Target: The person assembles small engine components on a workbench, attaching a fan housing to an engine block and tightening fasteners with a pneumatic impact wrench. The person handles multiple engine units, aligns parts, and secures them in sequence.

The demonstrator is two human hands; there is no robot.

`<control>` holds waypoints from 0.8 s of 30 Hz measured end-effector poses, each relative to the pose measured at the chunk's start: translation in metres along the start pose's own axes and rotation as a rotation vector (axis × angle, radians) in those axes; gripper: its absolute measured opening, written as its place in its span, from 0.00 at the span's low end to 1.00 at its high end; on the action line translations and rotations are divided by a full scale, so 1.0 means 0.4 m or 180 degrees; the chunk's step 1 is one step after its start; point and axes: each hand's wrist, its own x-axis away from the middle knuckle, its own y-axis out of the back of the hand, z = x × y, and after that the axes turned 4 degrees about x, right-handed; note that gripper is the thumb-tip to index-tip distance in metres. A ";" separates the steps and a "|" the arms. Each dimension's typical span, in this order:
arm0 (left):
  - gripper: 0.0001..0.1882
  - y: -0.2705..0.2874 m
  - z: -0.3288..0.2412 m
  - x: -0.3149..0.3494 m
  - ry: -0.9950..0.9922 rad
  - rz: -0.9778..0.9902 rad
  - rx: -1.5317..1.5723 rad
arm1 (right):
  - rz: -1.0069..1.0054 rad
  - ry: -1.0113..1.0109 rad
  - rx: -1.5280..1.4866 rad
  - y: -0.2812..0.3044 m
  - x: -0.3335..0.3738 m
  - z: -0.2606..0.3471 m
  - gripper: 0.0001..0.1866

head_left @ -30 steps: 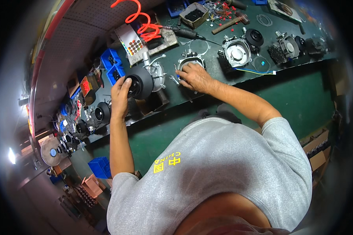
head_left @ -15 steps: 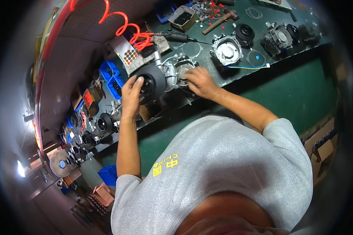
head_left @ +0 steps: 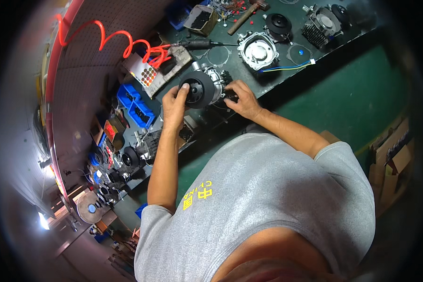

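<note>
My left hand (head_left: 174,107) grips a black fan wheel (head_left: 203,90) by its rim, the thumb lying on its face. Behind the wheel is a silver metal cover (head_left: 215,76), attached to it. A dark finned housing (head_left: 226,76) sits against the cover's right side, mostly hidden by it. My right hand (head_left: 243,99) has its fingers curled at the housing's near right edge. Whether cover and housing are fully seated together cannot be seen. Farther right lies an open silver housing (head_left: 258,50) with another black fan wheel (head_left: 278,26) beside it.
A power screwdriver (head_left: 195,44) on a red coiled hose (head_left: 109,35) lies beyond the work. Blue bins (head_left: 141,114) of dark parts stand at left. A hammer (head_left: 243,19), a box of black parts (head_left: 200,20) and a finned assembly (head_left: 322,23) are on the bench (head_left: 291,80).
The cover with its fan wheel and the finned housing, side by side before, now sit against each other, hiding the housing's round interior. My right hand has shifted to its near edge. The view has shifted.
</note>
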 end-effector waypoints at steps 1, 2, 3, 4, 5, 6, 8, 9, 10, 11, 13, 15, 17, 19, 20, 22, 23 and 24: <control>0.20 -0.004 0.003 -0.004 0.0029 -0.0001 0.0022 | -0.0027 0.0091 0.0070 0.001 -0.001 -0.001 0.21; 0.20 -0.004 0.009 -0.012 0.0053 -0.0006 -0.0064 | -0.0053 0.0183 0.0140 0.003 -0.002 -0.002 0.21; 0.20 0.000 0.009 -0.021 0.0093 0.0023 -0.0185 | -0.0077 0.0275 0.0209 0.004 -0.004 -0.003 0.20; 0.19 0.004 0.004 -0.030 0.0131 0.0054 -0.0305 | -0.0054 0.0241 0.0211 0.004 -0.003 -0.008 0.21; 0.19 0.006 0.002 -0.034 0.0169 0.0083 -0.0424 | -0.0029 0.0209 0.0211 0.003 -0.002 -0.012 0.22; 0.20 0.003 0.003 -0.034 0.0186 0.0088 -0.0300 | -0.0003 0.0178 0.0211 0.002 -0.001 -0.016 0.23; 0.20 -0.009 -0.008 -0.027 0.0211 0.0082 -0.0046 | 0.0092 -0.0384 -0.0289 0.004 -0.003 0.001 0.28; 0.21 -0.009 -0.010 -0.022 0.0162 0.0064 -0.0063 | 0.0143 -0.0662 -0.0540 0.005 -0.006 0.009 0.30; 0.23 -0.011 -0.011 -0.020 0.0115 0.0060 -0.0081 | 0.0044 -0.0497 -0.0321 0.009 -0.014 0.019 0.34; 0.24 -0.010 -0.013 -0.015 0.0067 0.0051 -0.0097 | -0.0052 -0.0330 -0.0104 0.015 -0.023 0.031 0.37; 0.30 -0.013 -0.027 -0.004 -0.0444 -0.0245 -0.1212 | -0.0285 -0.0211 0.0020 0.001 -0.041 0.043 0.42; 0.35 -0.014 -0.063 0.012 -0.1201 -0.0458 -0.2348 | -0.0563 -0.0307 -0.0166 -0.028 -0.068 0.051 0.47; 0.36 -0.031 -0.113 0.043 -0.1722 -0.0552 -0.2997 | -0.0330 -0.0558 -0.0235 -0.046 -0.084 0.044 0.50; 0.37 -0.081 -0.190 0.063 -0.0810 -0.0293 -0.3750 | -0.0026 -0.0777 -0.0365 -0.066 -0.092 0.018 0.50; 0.35 -0.087 -0.217 0.062 -0.0585 -0.0100 -0.3800 | 0.0080 -0.0833 -0.0423 -0.065 -0.091 0.018 0.49; 0.37 -0.080 -0.243 0.065 -0.1069 0.0363 -0.4093 | 0.0124 -0.0888 -0.0520 -0.068 -0.091 0.018 0.48; 0.41 -0.057 -0.253 0.073 -0.1790 0.0637 -0.4307 | 0.0141 -0.0922 -0.0563 -0.068 -0.091 0.017 0.47; 0.45 -0.041 -0.261 0.081 -0.2523 0.0915 -0.4485 | 0.0163 -0.0934 -0.0564 -0.066 -0.089 0.015 0.47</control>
